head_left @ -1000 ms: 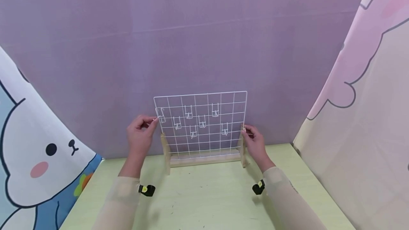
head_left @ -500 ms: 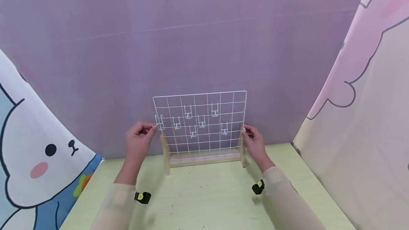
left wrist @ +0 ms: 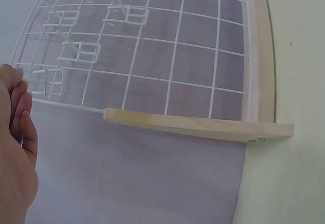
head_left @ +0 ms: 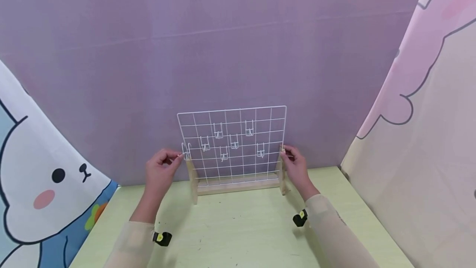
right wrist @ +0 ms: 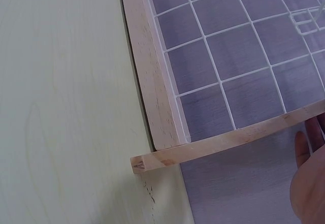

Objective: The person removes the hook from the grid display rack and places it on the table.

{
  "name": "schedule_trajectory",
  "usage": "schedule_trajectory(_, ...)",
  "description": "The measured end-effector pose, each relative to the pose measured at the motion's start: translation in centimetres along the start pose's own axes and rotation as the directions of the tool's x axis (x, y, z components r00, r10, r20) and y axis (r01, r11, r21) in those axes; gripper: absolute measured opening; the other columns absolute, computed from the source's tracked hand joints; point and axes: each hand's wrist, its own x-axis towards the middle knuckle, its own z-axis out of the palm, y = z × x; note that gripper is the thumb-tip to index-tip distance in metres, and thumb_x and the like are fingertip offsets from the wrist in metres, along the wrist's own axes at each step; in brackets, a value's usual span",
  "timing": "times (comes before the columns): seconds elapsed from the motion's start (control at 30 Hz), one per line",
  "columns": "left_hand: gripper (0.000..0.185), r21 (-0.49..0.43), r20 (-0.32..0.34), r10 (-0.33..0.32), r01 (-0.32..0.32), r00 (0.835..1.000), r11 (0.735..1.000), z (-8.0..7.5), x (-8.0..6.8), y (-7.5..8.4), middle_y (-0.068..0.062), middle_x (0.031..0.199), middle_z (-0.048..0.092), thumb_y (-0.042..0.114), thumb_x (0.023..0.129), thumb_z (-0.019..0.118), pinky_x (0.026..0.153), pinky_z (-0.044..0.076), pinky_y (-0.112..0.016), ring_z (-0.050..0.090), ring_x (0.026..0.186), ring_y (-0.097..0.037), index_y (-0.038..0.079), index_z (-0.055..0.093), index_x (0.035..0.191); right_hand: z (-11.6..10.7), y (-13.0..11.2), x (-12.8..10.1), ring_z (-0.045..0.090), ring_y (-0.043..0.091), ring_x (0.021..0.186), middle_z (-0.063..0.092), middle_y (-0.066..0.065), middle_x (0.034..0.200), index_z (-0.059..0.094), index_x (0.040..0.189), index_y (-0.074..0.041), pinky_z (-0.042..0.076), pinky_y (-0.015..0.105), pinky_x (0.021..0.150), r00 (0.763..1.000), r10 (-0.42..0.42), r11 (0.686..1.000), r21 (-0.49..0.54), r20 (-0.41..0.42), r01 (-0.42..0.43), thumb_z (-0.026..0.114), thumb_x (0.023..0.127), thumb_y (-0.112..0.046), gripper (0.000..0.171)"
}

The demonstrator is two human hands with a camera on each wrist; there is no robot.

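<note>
A white wire grid rack (head_left: 230, 110) stands upright in a pale wooden stand (head_left: 238, 185). Several white wire hooks, such as this middle hook (head_left: 234, 144), hang on its wires. At the grid's left edge, just above the left wooden post (head_left: 193, 181), my left hand (head_left: 160, 173) pinches the prong of another wire hook (left wrist: 48, 82) between thumb and fingertips. My right hand (head_left: 295, 168) holds the rack at the top of the right wooden post (head_left: 283, 177), thumb in front; in the right wrist view this hand (right wrist: 311, 183) lies partly behind the post.
The stand sits on a pale yellow-green table (head_left: 223, 235) near its back edge. Behind it hangs a purple cloth (head_left: 230, 53). Printed cartoon curtains flank both sides, the rabbit curtain (head_left: 55, 202) on the left. Small dark specks lie on the tabletop.
My left hand has moved down along the grid's left side, lowering the pinched hook from the upper rows to just above the post. The right hand has stayed in place.
</note>
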Motion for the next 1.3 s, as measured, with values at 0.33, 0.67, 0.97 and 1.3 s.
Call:
schedule_trajectory(0.33,0.011,0.062,0.046,-0.008,0.005,0.999,0.998,0.1,-1.1,-0.7,-0.003,0.088,0.074,-0.001,0.095,0.086,0.066,0.049,-0.02,0.061,0.077,-0.013,0.008,0.081,0.091,0.0,-2.9,-0.7,0.064,0.011,0.099,0.068,0.03,0.125,0.066,0.136,0.012,0.057,0.018,0.086,1.0,-0.014,1.0,-0.002,0.019,0.014,0.067,0.109,0.0,0.03)
schedule_trajectory(0.67,0.009,0.073,0.079,-0.044,0.039,0.996,0.997,0.4,-2.1,-1.4,-0.004,0.088,0.074,0.002,0.095,0.086,0.064,0.049,-0.019,0.061,0.076,-0.014,0.008,0.081,0.091,0.1,-3.7,-0.9,0.063,0.009,0.099,0.068,0.031,0.125,0.066,0.136,0.012,0.056,0.016,0.085,1.0,-0.023,1.0,0.009,0.014,0.023,0.068,0.108,0.001,0.03)
schedule_trajectory(0.97,0.006,0.08,0.127,-0.079,0.069,0.989,0.994,1.0,-2.9,-2.0,-0.004,0.09,0.074,0.004,0.096,0.086,0.063,0.053,-0.019,0.063,0.076,-0.017,0.005,0.08,0.096,0.2,-3.4,-0.7,0.063,0.009,0.099,0.068,0.031,0.126,0.066,0.137,0.011,0.056,0.016,0.085,1.0,0.008,1.0,0.012,0.007,-0.008,0.068,0.108,0.0,0.031)
schedule_trajectory(1.3,0.006,0.071,0.151,-0.093,0.084,0.984,0.994,1.5,-3.8,-2.9,-0.003,0.09,0.075,0.004,0.097,0.085,0.069,0.054,-0.02,0.064,0.076,-0.016,0.007,0.08,0.095,0.1,-3.4,-0.9,0.064,0.012,0.1,0.068,0.031,0.126,0.066,0.136,0.01,0.057,0.017,0.086,1.0,-0.001,1.0,0.011,0.015,0.001,0.068,0.109,-0.001,0.03)
